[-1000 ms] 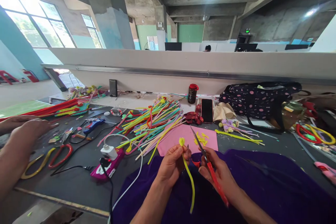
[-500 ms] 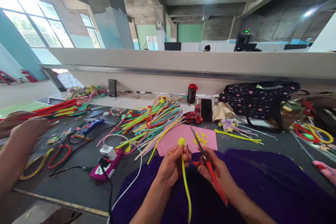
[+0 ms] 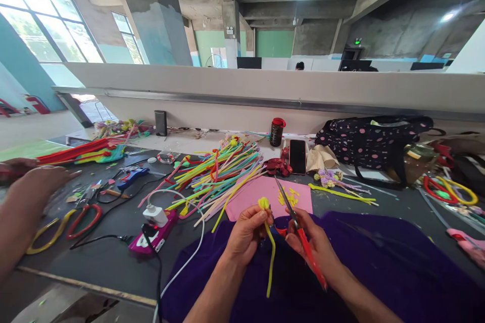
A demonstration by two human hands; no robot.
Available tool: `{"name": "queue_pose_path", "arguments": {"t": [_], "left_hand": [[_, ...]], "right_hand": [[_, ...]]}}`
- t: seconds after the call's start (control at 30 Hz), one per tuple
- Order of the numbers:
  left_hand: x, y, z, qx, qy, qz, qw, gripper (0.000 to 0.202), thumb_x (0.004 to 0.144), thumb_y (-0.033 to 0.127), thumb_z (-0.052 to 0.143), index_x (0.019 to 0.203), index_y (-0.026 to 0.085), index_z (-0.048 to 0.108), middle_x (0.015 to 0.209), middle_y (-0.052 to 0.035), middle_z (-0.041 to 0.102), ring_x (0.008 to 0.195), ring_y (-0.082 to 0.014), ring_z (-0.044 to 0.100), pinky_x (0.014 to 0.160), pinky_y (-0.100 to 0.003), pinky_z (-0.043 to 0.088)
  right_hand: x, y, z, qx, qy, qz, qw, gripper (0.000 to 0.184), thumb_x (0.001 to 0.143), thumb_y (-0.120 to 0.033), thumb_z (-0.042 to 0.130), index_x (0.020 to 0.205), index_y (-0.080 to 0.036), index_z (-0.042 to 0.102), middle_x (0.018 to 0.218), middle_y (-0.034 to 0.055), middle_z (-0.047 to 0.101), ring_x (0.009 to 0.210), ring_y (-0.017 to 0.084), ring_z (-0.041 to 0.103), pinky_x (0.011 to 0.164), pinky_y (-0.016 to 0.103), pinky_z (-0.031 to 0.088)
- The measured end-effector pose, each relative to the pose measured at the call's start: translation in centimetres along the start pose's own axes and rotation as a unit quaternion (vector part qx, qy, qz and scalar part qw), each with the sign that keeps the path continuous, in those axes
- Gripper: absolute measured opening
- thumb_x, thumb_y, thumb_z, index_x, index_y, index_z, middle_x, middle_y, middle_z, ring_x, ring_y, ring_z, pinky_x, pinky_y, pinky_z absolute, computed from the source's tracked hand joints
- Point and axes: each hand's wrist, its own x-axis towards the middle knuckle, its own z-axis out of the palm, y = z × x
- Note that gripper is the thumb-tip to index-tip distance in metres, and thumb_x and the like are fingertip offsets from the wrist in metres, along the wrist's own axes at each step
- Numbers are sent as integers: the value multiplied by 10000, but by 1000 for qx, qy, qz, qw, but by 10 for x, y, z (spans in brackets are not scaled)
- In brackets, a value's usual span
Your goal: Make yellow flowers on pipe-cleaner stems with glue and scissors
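Note:
My left hand pinches a yellow pipe cleaner just under its rounded, bunched top. The stem hangs below my fingers and bends a little. Red-handled scissors are gripped in my right hand, one blade pointing up and away. Their other blade is partly hidden near my left fingers, so the scissors seem spread. Beyond both hands lies a pink sheet, with short yellow clippings scattered on it. Dark purple cloth spreads beneath my forearms.
A colourful pile of pipe cleaners lies ahead to the left. Nearby sit a purple power strip with cords and more scissors. Another person's hand works at far left. A phone, bottle and patterned bag stand behind.
The yellow stem's lower end has swung and risen slightly. Its top is tilted differently in my left fingers. The scissors stay nearly in place, and the other person's hands have shifted left.

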Motion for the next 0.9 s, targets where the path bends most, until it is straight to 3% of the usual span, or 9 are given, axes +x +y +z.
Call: {"name": "queue_pose_path", "arguments": {"t": [0.13,0.47,0.73,0.9], "left_hand": [[1,0,0,6,25,-22,999,179,569,245,714,649,112,626,527,-16,566,418,-43,408,369,-152,215],[1,-1,0,58,76,-17,995,169,588,256,702,642,120,618,557,-12,587,408,-36,424,360,-146,249],[0,-2,2,100,57,31,993,164,674,276,639,705,116,624,597,-7,605,369,-27,451,343,-145,301],[0,0,3,80,49,12,996,184,668,285,642,729,115,612,632,-27,630,390,-47,500,330,-137,322]], "right_hand": [[0,-2,-1,4,-12,1,1000,423,801,-327,515,1180,-202,376,737,-16,521,621,104,497,586,206,403],[0,-1,0,2,-14,4,1000,401,799,-294,520,1165,-218,373,761,-18,531,648,106,515,612,203,409],[-1,0,0,-4,-13,5,1000,418,789,-306,533,1165,-211,376,805,0,552,700,121,539,653,219,427],[1,3,0,-9,-1,2,1000,434,777,-311,541,1168,-202,385,769,-4,545,658,116,531,616,212,435]]}}
